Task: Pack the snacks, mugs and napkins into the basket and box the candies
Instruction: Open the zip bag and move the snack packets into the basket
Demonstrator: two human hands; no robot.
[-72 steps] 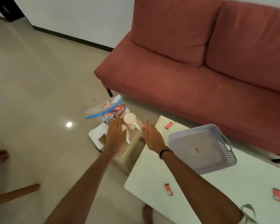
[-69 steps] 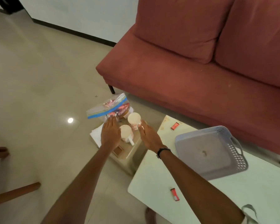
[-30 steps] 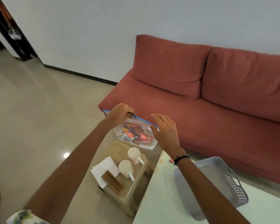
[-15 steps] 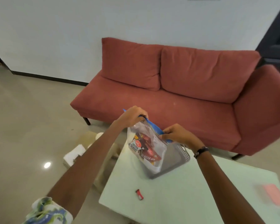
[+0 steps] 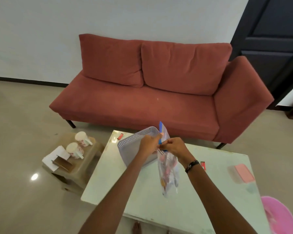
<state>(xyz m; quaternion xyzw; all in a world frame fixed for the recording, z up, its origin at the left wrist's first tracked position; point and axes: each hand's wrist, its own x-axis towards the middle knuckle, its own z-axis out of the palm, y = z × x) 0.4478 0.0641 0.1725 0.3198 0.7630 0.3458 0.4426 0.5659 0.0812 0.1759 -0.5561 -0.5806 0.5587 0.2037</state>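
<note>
A clear zip bag of snacks (image 5: pixel 167 173) with a blue seal strip hangs above the white table (image 5: pixel 201 188). My left hand (image 5: pixel 149 145) and my right hand (image 5: pixel 173 146) both pinch its top edge. Just behind my hands the grey perforated basket (image 5: pixel 134 141) sits on the table, partly hidden by my left arm. Two white mugs (image 5: pixel 75 148) and white napkins (image 5: pixel 55 156) rest on a low stool (image 5: pixel 81 168) to the left. Small red candies lie on the table at the far corner (image 5: pixel 120 136) and by my right wrist (image 5: pixel 203 165). A clear box with a pink lid (image 5: pixel 243 173) stands at the right.
A red sofa (image 5: pixel 159 92) runs behind the table. A pink tub (image 5: pixel 277 217) stands on the floor at bottom right. A brown flat piece (image 5: pixel 63 163) lies by the napkins on the stool. A dark door (image 5: pixel 274 39) is at the upper right.
I lifted the snack bag off the stool and carried it right, over the table. The bag now hangs edge-on in front of the basket, with both hands close together at its top.
</note>
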